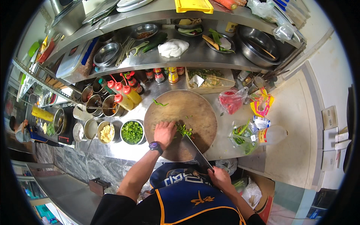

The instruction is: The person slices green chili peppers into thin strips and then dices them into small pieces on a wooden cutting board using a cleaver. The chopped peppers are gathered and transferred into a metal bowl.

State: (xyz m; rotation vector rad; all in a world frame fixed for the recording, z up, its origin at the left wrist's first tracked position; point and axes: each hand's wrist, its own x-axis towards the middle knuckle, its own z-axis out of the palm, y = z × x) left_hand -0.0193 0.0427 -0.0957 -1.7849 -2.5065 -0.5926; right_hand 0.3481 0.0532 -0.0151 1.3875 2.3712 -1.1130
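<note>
On a round wooden chopping board [191,104] lie chopped green pepper pieces [184,130]. My left hand [164,132] rests on the board just left of these pieces, fingers bent; whether something lies under the fingers is hidden. In my right hand [219,175] is the handle of a cleaver [197,153], its blade slanting over the board's lower edge with the tip beside the pieces. A single green pepper [160,103] lies near the board's upper left. Left of the board stands a metal bowl of chopped green pepper [132,132].
Bowls with minced garlic [107,132] and sauces, and red-capped squeeze bottles [126,98], stand left. A plastic tub [211,87] sits behind the board. Bagged red peppers [232,99], bagged green peppers [243,133] and a plastic bottle [272,135] lie right. Another person [24,133] is far left.
</note>
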